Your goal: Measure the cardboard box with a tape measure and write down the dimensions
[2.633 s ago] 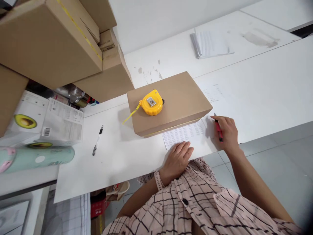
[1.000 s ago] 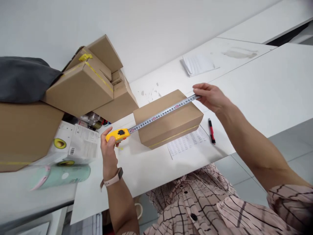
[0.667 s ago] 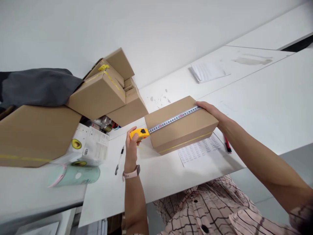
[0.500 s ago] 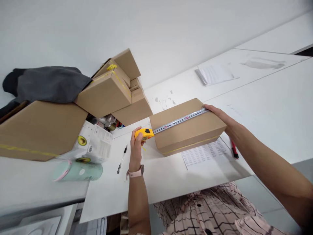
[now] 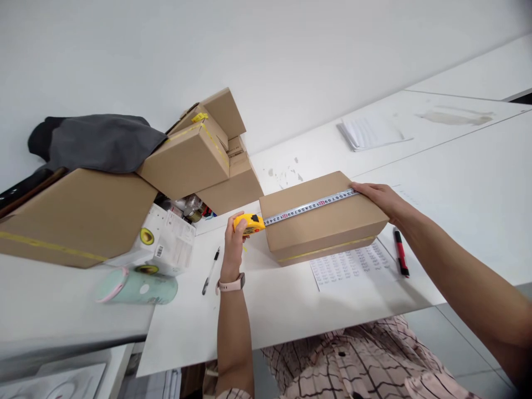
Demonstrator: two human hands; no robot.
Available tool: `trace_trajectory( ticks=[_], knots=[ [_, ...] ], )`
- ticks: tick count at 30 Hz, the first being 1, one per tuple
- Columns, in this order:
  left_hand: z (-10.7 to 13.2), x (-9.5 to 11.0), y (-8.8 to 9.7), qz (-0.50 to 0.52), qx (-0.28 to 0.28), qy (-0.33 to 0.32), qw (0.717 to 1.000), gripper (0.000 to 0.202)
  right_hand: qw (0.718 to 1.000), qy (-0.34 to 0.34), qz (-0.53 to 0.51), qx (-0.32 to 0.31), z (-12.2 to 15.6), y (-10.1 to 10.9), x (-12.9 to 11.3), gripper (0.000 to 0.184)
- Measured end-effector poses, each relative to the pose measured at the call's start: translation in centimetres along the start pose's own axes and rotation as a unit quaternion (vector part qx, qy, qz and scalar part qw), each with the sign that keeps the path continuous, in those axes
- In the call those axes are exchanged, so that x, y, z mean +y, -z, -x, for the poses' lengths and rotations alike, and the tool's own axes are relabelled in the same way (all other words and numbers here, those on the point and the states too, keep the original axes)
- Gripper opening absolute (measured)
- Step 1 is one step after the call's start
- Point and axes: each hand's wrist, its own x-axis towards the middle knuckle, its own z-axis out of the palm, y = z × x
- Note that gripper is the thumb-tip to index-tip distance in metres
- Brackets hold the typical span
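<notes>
My left hand (image 5: 234,244) is closed around a yellow tape measure (image 5: 251,224) at the left end of a brown cardboard box (image 5: 324,221). The silver blade lies pulled out across the box's top face. At the box's far right edge, my right hand (image 5: 376,195) presses the blade's end against the cardboard, fingers over the edge and partly hidden. Yellow tape runs along the box's front side. Under the box's near edge lies a printed sheet (image 5: 349,266), and a red and black marker (image 5: 401,254) rests beside it.
A pen (image 5: 211,270) lies left of my left wrist. Further left are a mint green bottle (image 5: 145,288), a white avocado-printed carton (image 5: 174,238), and several cardboard boxes (image 5: 191,166), with a dark grey cloth (image 5: 103,141) over them. A stack of papers (image 5: 372,133) sits at the back.
The view has shifted slightly, so everything appears a little further right. Both hands keep their places on the tape measure and the box.
</notes>
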Motion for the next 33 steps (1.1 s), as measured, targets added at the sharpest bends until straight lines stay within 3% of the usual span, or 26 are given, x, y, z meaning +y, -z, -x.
trace_trajectory(
  ticks=[7, 11, 16, 19, 23, 26, 28, 30, 33],
  knots=[
    [-1.5, -0.2, 0.1, 0.008, -0.010, 0.002, 1.000, 0.049, 0.997, -0.046, 0.042, 0.044, 0.2, -0.4, -0.4, 0.044],
    [-1.5, -0.4, 0.2, 0.007, -0.025, -0.005, 1.000, 0.046, 0.996, -0.034, 0.066, 0.044, 0.2, -0.3, -0.6, 0.045],
    [-1.4, 0.2, 0.3, 0.001, -0.032, -0.011, 0.999, 0.047, 0.982, 0.007, 0.179, 0.050, 1.0, 0.1, -1.6, 0.046],
    [0.1, 1.4, 0.7, -0.015, -0.032, -0.026, 0.999, 0.054, 0.968, 0.046, 0.233, 0.079, 1.6, 0.4, -2.4, 0.045],
    [5.6, 2.1, 0.7, -0.042, -0.105, -0.034, 0.993, 0.064, 0.964, 0.160, 0.191, 0.096, 1.5, 0.3, -4.1, 0.038],
    [11.0, 1.3, -1.8, 0.033, -0.245, 0.057, 0.967, 0.075, 0.947, 0.254, 0.190, 0.059, 0.3, -1.3, -6.1, 0.036],
    [13.9, 0.6, -4.8, 0.136, -0.334, 0.170, 0.917, 0.079, 0.924, 0.297, 0.240, -0.022, -1.0, -3.1, -7.4, 0.037],
    [15.7, 0.2, -7.9, 0.218, -0.352, 0.246, 0.877, 0.080, 0.888, 0.319, 0.312, -0.111, -2.5, -5.2, -8.3, 0.037],
    [16.0, 0.5, -11.4, 0.285, -0.349, 0.246, 0.858, 0.080, 0.845, 0.319, 0.400, -0.151, -4.7, -7.7, -8.7, 0.038]
  ],
)
